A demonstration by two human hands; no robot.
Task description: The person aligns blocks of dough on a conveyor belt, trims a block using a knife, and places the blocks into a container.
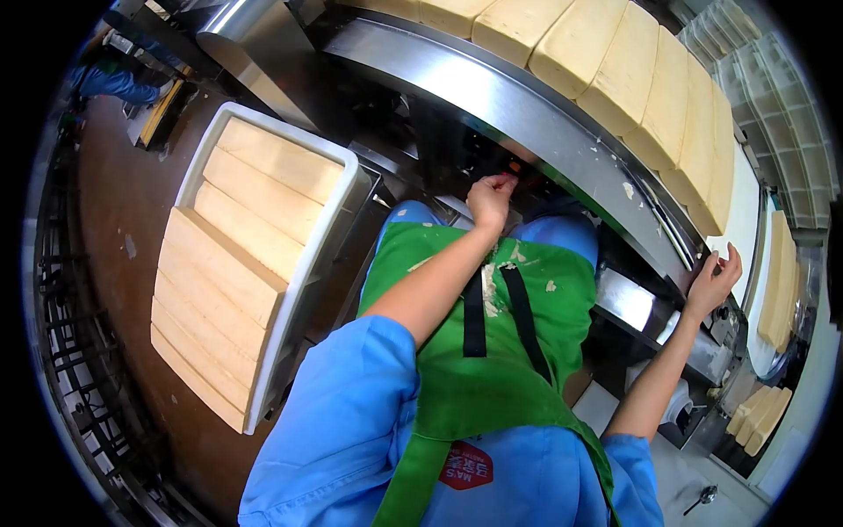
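My left hand (490,200) is low under the steel counter edge, above my lap. Its fingers are curled together near a small orange spot (515,167), and whatever they hold is hidden. At the near right end of the steel counter (457,79), my right hand (716,279) is raised with its fingers apart, holding nothing I can see. Just beyond it ends a row of long, pale yellow blocks (606,66) lying side by side on a white surface (742,233). Pale crumbs stick to my green apron (413,263).
To my left, a white crate (349,167) holds several pale blocks in two levels. More blocks (777,281) lie at the far right, with cut pieces (757,417) below. Stacked translucent trays (764,105) stand at the back right. Another person's blue-clothed leg (118,83) shows upper left.
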